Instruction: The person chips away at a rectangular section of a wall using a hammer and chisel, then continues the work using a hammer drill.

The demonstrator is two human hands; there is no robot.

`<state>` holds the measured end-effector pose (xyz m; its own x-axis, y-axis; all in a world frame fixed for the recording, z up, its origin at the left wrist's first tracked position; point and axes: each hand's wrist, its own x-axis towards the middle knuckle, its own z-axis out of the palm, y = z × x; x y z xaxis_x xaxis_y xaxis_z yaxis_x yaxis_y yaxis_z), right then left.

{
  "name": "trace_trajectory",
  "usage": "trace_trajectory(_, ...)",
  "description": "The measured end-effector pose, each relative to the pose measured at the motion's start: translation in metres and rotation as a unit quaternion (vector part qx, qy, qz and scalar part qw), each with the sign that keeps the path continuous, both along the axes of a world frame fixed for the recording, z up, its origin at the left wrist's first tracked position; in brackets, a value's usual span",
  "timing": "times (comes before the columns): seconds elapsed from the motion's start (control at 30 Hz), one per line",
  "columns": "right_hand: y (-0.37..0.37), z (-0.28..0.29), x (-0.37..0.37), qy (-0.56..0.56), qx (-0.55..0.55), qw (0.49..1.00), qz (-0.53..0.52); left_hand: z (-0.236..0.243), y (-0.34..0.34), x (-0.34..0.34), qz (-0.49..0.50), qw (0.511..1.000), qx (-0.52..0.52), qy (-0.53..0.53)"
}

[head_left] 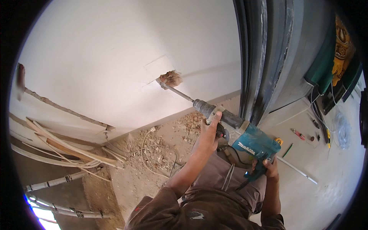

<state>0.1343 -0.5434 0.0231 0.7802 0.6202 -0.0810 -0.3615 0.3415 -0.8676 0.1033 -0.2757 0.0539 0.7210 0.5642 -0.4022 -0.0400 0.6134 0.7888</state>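
A teal and black rotary hammer drill is held slantwise across my front. Its long steel chisel bit reaches up to the left, the tip at the left edge of a rough broken hole in the white wall. Thin lines of a marked square surround the hole. My left hand is wrapped round the side handle behind the chuck. At the rear, my right hand grips the main handle, its fingers partly hidden by the tool.
Rubble and a loose cable cover the floor below the wall. Wooden strips lean at the left, near a cut channel. A dark metal frame stands right of the hole. Small tools, including red-handled pliers, and coiled wire lie farther right.
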Motion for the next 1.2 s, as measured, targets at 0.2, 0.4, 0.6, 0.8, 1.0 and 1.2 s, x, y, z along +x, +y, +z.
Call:
trace_trajectory(0.2, 0.003, -0.004, 0.003, -0.035, -0.045, 0.998, 0.042, 0.0, 0.01, -0.001, 0.063, 0.997, 0.0, -0.037)
trace_trajectory(0.4, 0.026, 0.028, -0.079, -0.188, -0.137, 0.968, 0.089, 0.009, 0.035, -0.068, -0.045, 0.998, -0.015, -0.048)
trace_trajectory(0.6, 0.073, 0.039, -0.164, -0.253, -0.16, 0.947, 0.118, 0.012, 0.058, -0.104, -0.019, 0.988, -0.105, -0.115)
trace_trajectory(0.8, 0.082, 0.058, -0.162, -0.347, -0.203, 0.914, 0.046, 0.011, 0.071, -0.095, -0.042, 0.981, -0.097, -0.16)
trace_trajectory(1.0, 0.052, 0.043, -0.159, -0.277, -0.122, 0.953, -0.006, 0.02, 0.029, -0.096, -0.059, 0.987, -0.061, -0.134)
trace_trajectory(1.2, 0.034, 0.015, -0.171, -0.249, -0.122, 0.961, -0.008, -0.003, 0.017, -0.106, -0.06, 0.987, -0.087, -0.12)
